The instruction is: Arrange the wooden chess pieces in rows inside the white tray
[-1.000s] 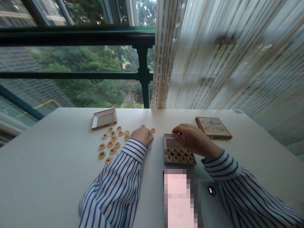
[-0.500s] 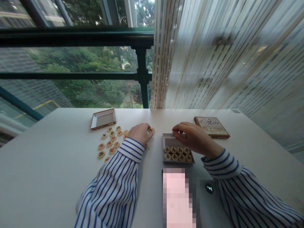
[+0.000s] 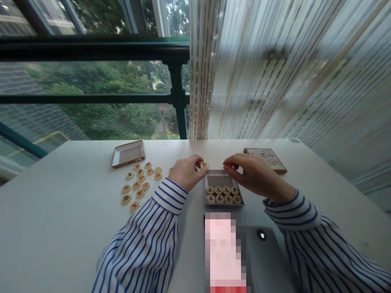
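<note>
My left hand (image 3: 187,171) pinches a round Chinese chess piece (image 3: 204,165) with a dark character, just off the far left corner of the open box (image 3: 220,181). Two rows of dark-lettered pieces (image 3: 226,190) lie face up in the near part of that box; its far part shows bare grey bottom. Over the box's far right side is my right hand (image 3: 252,174), its fingers drawn together, with no piece showing between them. Left of my left hand, several loose pieces (image 3: 137,185) with red or dark characters are spread on the white table (image 3: 73,211).
An upturned box lid (image 3: 128,154) lies at the back left. Behind my right hand is a flat printed box (image 3: 265,158). A phone with a blurred-out screen (image 3: 224,248) and a grey device (image 3: 267,256) lie in front. Window and string curtain stand beyond the table.
My left hand has moved right with the chess piece, closer to the open box and my right hand. The view has shifted slightly. The rows in the box look the same.
</note>
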A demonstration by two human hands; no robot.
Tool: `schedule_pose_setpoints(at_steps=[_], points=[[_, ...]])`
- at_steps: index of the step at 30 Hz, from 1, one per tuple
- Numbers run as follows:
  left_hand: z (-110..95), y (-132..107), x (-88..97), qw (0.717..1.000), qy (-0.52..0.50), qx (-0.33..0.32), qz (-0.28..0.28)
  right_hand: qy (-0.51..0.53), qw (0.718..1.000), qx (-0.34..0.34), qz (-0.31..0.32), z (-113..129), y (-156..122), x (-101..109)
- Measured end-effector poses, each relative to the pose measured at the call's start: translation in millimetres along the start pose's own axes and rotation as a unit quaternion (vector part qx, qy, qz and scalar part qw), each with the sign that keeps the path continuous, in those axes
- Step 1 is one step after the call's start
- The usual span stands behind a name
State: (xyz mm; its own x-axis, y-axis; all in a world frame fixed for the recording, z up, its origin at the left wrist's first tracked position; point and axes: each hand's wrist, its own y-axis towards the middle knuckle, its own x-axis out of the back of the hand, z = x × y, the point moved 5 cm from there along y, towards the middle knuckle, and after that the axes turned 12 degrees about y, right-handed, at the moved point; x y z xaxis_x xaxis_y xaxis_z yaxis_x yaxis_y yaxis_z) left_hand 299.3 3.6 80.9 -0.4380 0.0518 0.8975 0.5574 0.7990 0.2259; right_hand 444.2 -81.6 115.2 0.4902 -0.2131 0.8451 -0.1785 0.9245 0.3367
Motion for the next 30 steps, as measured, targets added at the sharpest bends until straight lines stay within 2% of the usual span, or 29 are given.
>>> schedule_pose_setpoints(at_steps=[4, 8, 15, 24, 27, 30], points=[[-14.2, -2.7, -3.9, 0.997, -0.067, -0.031, 0.003, 0.007, 1.0, -0.004, 0.007, -6.0, -5.0, 2.6], [-23.4, -4.4, -10.8, 0.987, -0.157, -0.033, 0.017, 0.037, 0.999, -0.019, 0.017, -11.8, -9.0, 3.7], [-33.8, -8.0, -21.8, 0.92, -0.379, -0.002, 0.096, 0.111, 0.992, -0.038, 0.045, -14.2, -13.3, 1.0], [-42.0, -8.9, -29.5, 0.859, -0.493, 0.029, 0.136, 0.156, 0.984, -0.048, 0.071, -12.9, -11.8, -0.1], [-43.2, -8.5, -30.9, 0.85, -0.507, 0.026, 0.142, 0.158, 0.983, -0.05, 0.083, -14.5, -12.4, -0.2], [-42.2, -8.4, -32.1, 0.851, -0.503, 0.025, 0.145, 0.161, 0.981, -0.053, 0.089, -15.2, -12.7, -0.3]])
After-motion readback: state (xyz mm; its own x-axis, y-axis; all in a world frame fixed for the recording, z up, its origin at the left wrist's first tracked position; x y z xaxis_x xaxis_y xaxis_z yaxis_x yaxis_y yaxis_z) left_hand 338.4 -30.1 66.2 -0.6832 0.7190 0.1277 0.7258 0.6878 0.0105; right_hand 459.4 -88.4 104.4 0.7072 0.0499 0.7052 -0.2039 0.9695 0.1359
